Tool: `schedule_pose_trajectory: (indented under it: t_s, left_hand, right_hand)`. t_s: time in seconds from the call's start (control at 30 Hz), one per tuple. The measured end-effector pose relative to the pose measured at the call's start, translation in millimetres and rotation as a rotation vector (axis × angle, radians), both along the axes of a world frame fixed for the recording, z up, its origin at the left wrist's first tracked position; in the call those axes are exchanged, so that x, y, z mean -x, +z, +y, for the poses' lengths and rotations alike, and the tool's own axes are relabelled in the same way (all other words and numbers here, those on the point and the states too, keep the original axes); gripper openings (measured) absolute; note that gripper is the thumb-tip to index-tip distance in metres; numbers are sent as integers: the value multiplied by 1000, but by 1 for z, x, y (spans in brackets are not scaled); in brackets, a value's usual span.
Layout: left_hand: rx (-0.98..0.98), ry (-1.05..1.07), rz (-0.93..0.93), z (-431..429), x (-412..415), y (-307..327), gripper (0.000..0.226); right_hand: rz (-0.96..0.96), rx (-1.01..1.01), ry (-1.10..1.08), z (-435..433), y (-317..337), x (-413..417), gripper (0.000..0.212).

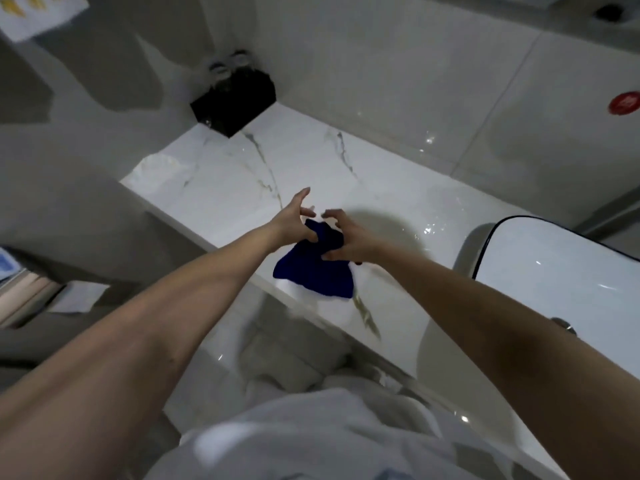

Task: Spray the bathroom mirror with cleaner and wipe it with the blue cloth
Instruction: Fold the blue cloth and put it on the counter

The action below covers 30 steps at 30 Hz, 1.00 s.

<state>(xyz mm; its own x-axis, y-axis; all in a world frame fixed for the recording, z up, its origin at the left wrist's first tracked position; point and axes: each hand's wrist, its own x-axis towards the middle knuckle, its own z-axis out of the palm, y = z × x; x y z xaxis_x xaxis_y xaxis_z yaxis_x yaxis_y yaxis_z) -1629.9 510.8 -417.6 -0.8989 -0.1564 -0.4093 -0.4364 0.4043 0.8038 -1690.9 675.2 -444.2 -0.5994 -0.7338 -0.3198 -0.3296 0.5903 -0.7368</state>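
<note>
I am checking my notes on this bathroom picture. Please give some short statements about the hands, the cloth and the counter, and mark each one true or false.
1. Both the left hand and the right hand grip the dark blue cloth. True.
2. The cloth lies inside the white basin. False: it is over the white marble counter.
3. A black square holder stands in the far corner. True.
4. One hand holds a spray bottle. False: none is visible.

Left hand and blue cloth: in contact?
Touching. The head view shows the left hand with its lower fingers curled into the blue cloth's top edge, beside the right hand.
</note>
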Motion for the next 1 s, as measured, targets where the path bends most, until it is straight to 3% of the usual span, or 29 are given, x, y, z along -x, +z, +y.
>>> schedule_pose_trajectory:
  t_s: [0.1,0.27,0.4,0.5,0.63,0.8,0.87,1.0]
  left_hand:
    - [15,21,-52,1,17,-1,94]
    - [-174,175,-24,3,47,-8,68]
    - [-15,-100,-118,3,58,-17,60]
    - [45,-262,-186,2,58,-31,53]
    - [285,-434,-71,5,66,-47,59]
    - [470,-593,-88,3,92,-48,42]
    - [496,-639,-114,-5,98,-41,40]
    - [513,-671,-22,-27,104,-29,23]
  right_hand:
    - [-73,8,33,-12,-8,5,97]
    - [-52,13,-124,-12,-17,22,41]
    - [-183,167,-368,9,-28,35,29]
    - [-241,270,-527,20,-28,38,31]
    - [-226,295,-687,29,-35,38,35]
    - [20,149,-724,29,-25,37,22]
    - [126,-16,-743,31,-20,37,31]
    - [55,-139,-853,35,-7,35,41]
